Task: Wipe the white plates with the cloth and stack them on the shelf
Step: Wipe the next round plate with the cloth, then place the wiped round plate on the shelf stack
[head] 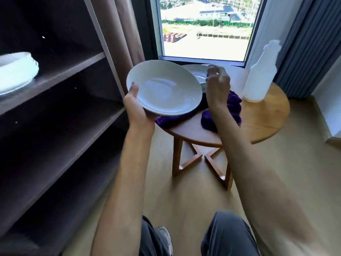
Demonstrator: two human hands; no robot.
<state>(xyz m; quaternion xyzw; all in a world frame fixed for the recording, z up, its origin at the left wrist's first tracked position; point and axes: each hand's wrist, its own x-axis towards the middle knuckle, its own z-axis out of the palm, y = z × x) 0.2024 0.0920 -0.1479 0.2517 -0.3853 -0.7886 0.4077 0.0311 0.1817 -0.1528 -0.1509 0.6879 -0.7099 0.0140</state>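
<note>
Above the counter [258, 122] edge, the left hand [137, 108] clamped one white plate [164, 87] by its rim while the right hand [217, 87] hung open and empty, so the tilted plate could slip.

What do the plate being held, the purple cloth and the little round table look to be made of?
The plate looks like glazed ceramic: white, smooth, with glossy reflections. The purple cloth seems a plush microfibre, fuzzy and crumpled. The round table appears to be wood with a satin finish, showing warm grain.
</note>
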